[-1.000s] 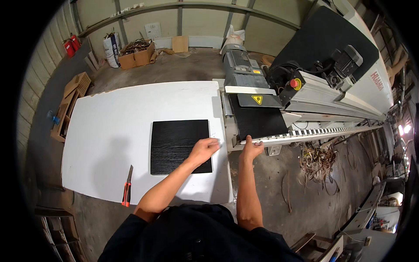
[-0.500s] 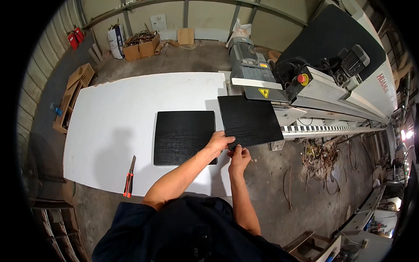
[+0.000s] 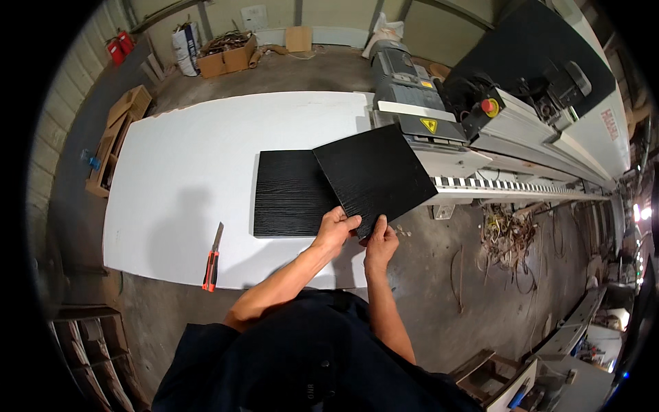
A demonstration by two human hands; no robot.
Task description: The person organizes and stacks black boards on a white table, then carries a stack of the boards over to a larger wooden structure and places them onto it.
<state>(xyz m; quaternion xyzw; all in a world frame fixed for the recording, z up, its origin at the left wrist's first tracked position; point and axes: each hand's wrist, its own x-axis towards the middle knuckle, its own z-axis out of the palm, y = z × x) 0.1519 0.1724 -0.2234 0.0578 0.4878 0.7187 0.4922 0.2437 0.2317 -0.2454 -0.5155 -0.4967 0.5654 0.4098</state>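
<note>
Both my hands grip one black wood-grain panel [image 3: 377, 175] by its near corner. My left hand [image 3: 336, 228] pinches its left edge, thumb on top. Close beside it, my right hand [image 3: 380, 243] pinches the near edge, also with the thumb on top. The held panel is turned at an angle and overlaps the right part of a second black panel [image 3: 288, 196], which lies flat on the white tabletop [image 3: 165, 165]. Left of that panel a utility knife [image 3: 212, 264] with an orange and black handle lies with its blade out.
At the right stands a long machine with a grey motor [image 3: 405, 79], a red stop button [image 3: 489, 107] and a toothed track [image 3: 508, 185]. Tangled strip scraps [image 3: 509, 230] lie on the floor beyond the table. A cardboard box of scraps [image 3: 226, 58] sits at the back.
The held panel has turned and shifted left, away from the machine, and now covers part of the lying panel. Both hands keep hold of it.
</note>
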